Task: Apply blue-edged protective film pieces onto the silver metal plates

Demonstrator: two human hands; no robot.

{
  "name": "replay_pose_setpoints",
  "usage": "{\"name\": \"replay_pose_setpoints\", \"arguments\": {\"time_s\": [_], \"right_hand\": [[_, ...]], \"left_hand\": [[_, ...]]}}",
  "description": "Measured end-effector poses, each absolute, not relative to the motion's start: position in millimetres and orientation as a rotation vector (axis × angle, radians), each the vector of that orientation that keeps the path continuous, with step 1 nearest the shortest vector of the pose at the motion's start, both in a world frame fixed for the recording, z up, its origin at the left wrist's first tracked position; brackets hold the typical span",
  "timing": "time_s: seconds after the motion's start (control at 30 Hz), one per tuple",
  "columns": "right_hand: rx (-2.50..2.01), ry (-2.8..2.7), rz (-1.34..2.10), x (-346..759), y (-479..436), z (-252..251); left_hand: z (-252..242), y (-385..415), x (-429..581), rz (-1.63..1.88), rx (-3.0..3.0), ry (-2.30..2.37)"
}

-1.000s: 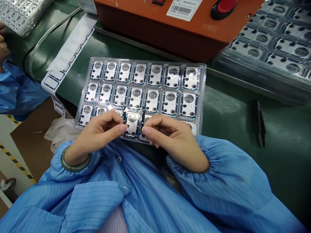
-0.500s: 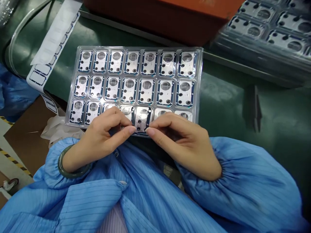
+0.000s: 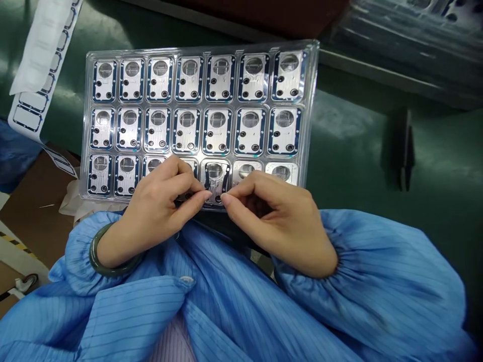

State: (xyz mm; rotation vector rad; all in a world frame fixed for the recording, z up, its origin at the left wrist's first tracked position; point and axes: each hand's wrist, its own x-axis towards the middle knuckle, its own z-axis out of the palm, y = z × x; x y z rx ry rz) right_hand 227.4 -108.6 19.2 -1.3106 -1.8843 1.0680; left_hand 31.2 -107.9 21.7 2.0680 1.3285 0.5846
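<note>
A clear plastic tray (image 3: 311, 95) holds rows of silver metal plates, many with a dark blue border. At the front row, both hands meet over one plate (image 3: 216, 186). A thin dark blue gasket (image 3: 227, 176) with white dots lies over that plate, its two long sides bowed. My left hand (image 3: 158, 198) pinches near its lower left end with thumb and forefinger. On the opposite side, my right hand (image 3: 279, 216) pinches near the lower right end. The fingertips hide the gasket's lower ends. Two plates (image 3: 247, 170) to the right, partly behind my right hand, show no blue border.
Black tweezers (image 3: 405, 151) lie on the green table (image 3: 350, 151) at right. Stacked clear trays (image 3: 392, 60) and a reddish-brown box (image 3: 264, 17) stand behind. A white strip with blue gasket outlines (image 3: 26, 120) hangs over the left edge, above a cardboard box (image 3: 30, 221).
The view has shifted, so the tray appears larger and further left. Both hands stay pinched at the same plate; the gasket's sides now bow over it, lying more evenly across both edges.
</note>
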Motion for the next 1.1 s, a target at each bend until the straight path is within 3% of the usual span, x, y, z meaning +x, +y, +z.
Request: {"name": "replay_pose_setpoints", "arguments": {"time_s": [1.1], "right_hand": [[-1.369, -1.929, 1.092, 225.9, -108.9, 20.6]], "left_hand": [[21.9, -106.1, 33.2, 0.511, 2.172, 1.352]]}}
